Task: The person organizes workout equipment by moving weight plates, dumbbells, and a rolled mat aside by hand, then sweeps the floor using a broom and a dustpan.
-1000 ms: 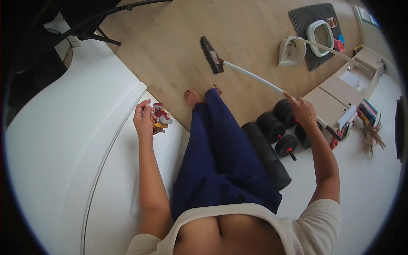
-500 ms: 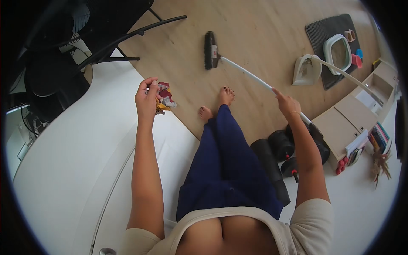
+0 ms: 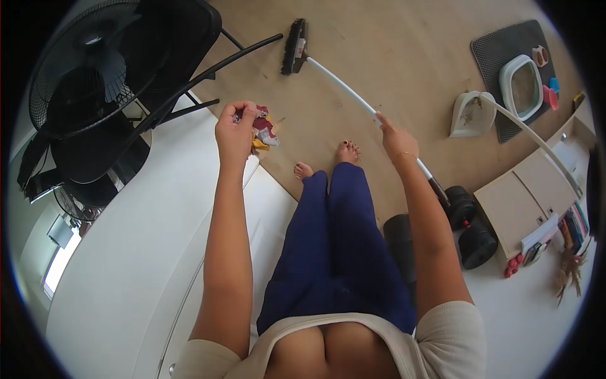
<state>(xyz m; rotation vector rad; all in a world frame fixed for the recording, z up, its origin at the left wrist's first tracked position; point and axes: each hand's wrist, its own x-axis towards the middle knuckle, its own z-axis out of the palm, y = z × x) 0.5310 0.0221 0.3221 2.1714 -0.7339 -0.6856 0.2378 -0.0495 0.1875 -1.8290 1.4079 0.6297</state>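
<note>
My left hand (image 3: 235, 134) is closed on a bunch of crumpled wrappers (image 3: 264, 126), red, yellow and silver, held up near the corner of a white surface. My right hand (image 3: 398, 140) wraps round the white handle of a broom (image 3: 344, 87). The broom's dark bristle head (image 3: 295, 47) is over the wooden floor, close to a black chair leg. My bare feet stand on the floor between the two hands and below the broom head.
Black chair (image 3: 183, 50) and fan (image 3: 91, 69) at upper left; white surface (image 3: 126, 252) on the left. Upright dustpan (image 3: 472, 114) with debris, litter tray (image 3: 521, 87) on a dark mat (image 3: 489, 50), beige cabinet (image 3: 514, 196) at right. Dumbbells (image 3: 476, 243) and black roller (image 3: 399, 246) beside my legs.
The view has shifted, bringing more of the chair and fan into sight. The broom head has moved left toward the chair, and my right hand has moved left with the handle. Both hands keep their hold.
</note>
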